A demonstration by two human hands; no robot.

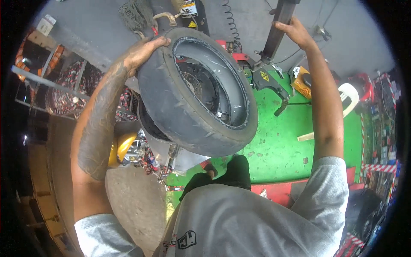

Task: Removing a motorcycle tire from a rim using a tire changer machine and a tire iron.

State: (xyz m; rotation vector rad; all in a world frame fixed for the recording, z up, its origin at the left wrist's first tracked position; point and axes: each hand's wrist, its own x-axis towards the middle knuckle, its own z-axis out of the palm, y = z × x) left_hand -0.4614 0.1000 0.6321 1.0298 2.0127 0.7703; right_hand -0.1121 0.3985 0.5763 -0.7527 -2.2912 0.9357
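A worn black motorcycle tyre (pixel 171 113) is tilted in front of me, with its open centre facing up and to the right. At its upper left edge, my left hand (pixel 139 53) is closed on the tyre, the thumb side over the rim and other fingers hidden. Through the opening, part of a wheel with a perforated brake disc (pixel 193 85) shows. My right hand (pixel 295 33) is raised at the upper right, wrapped round a dark upright metal post (pixel 275 40). Below that hand, the post meets a dark jointed arm (pixel 267 83) with a warning label.
Another black tyre (pixel 147 122) sits partly hidden behind the held one. A yellow motorcycle part (pixel 126 147) is at left, near a metal rack (pixel 64 83). A white plastic chair (pixel 349 98) and a yellow package (pixel 302 83) stand right, on green floor (pixel 282 141). A coiled hose (pixel 230 25) hangs behind.
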